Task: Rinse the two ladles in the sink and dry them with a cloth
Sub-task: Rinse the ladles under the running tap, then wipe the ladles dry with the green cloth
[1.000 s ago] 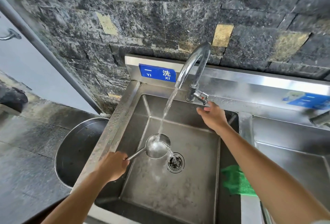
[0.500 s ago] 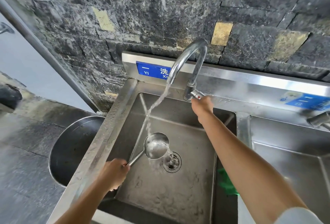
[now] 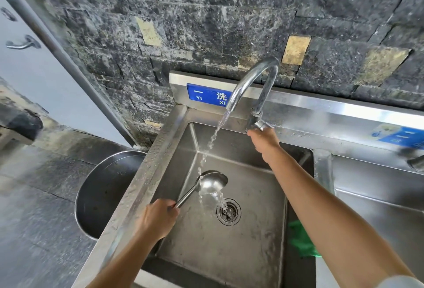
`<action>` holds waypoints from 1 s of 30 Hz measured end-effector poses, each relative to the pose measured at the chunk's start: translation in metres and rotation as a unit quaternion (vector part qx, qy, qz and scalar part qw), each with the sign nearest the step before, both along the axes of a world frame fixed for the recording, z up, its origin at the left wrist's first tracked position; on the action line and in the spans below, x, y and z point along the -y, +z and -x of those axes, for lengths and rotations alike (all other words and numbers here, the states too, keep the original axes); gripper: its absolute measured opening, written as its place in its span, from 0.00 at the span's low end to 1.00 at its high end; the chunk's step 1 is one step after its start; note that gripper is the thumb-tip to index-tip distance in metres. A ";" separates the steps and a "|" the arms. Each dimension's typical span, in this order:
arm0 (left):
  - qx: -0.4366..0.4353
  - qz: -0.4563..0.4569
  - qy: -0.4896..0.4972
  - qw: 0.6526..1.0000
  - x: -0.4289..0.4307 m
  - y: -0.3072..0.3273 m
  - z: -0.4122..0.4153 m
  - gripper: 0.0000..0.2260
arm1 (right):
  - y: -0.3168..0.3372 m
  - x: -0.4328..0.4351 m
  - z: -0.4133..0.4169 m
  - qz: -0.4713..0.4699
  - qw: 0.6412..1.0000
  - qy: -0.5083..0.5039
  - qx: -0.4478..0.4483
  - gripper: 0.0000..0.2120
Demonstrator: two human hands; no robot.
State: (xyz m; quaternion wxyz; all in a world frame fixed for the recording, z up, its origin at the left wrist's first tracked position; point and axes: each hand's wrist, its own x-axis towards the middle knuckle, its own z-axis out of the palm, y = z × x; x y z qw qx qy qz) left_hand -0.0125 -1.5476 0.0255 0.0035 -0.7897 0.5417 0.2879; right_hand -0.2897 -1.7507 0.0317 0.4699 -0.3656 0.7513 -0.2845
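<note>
- left hand point(image 3: 158, 218) grips the ladle point(image 3: 211, 183) by its handle.
- ladle bowl sits in the sink point(image 3: 229, 253), under the running stream.
- right hand point(image 3: 263, 142) touches the faucet lever point(image 3: 260, 124); can't tell if it grips.
- green cloth point(image 3: 300, 239), probably, behind the right forearm.

You get bright daylight. The sink rim point(image 3: 344, 107) shines with glare. The edges bend and blur, mostly on the left.

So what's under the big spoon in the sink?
Below the ladle is the wet sink floor, with the drain just beside it, catching water spilling from the bowl. The patch of floor straight beneath the bowl is hidden by it.
</note>
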 end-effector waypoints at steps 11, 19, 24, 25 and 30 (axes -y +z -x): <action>0.032 0.092 -0.002 0.995 -0.003 0.023 0.027 0.10 | 0.031 -0.047 0.017 -0.028 0.992 0.105 -0.070 0.31; 0.003 0.086 -0.035 0.996 -0.006 0.018 0.045 0.11 | 0.013 -0.120 0.106 -0.014 0.990 0.057 -0.129 0.27; 0.003 0.089 -0.071 0.993 -0.008 0.018 0.078 0.09 | -0.018 -0.204 0.166 -0.034 0.986 -0.071 -0.150 0.26; 0.013 0.089 -0.083 0.992 -0.009 0.017 0.085 0.09 | -0.024 -0.217 0.174 -0.052 0.985 -0.084 -0.139 0.27; 0.028 0.094 -0.114 0.989 -0.009 0.011 0.112 0.10 | -0.072 -0.247 0.188 -0.131 0.990 -0.056 0.009 0.35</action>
